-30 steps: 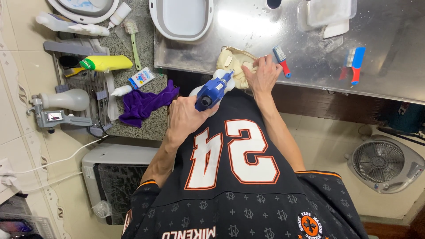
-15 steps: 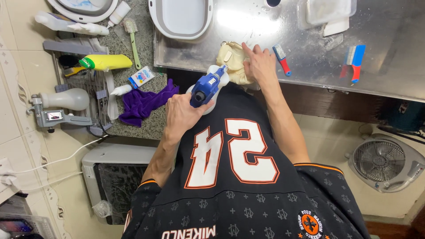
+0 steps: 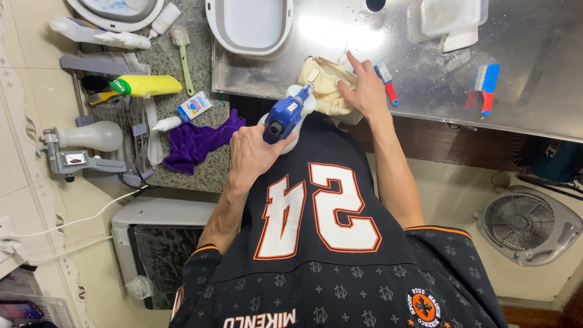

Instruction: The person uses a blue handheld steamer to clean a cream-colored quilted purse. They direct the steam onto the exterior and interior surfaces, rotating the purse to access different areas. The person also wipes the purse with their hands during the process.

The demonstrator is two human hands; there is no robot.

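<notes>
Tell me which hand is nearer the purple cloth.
Left. The left hand, holding the blue spray bottle, is just beside the purple cloth; the right hand rests on the cream item.

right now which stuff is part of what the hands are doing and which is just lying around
In use:
- left hand gripping blue spray bottle
- right hand pressing on cream pouch

Lying about:
- purple cloth
- yellow bottle
- green brush
- white basin
- two red-and-blue brushes

Viewpoint: head-worn camera, looking steeply down over the person's chest
Facing: the shiny steel worktop [image 3: 425, 73] at the far side
Distance: close, hands within arm's reach
Shared views: only one
</notes>
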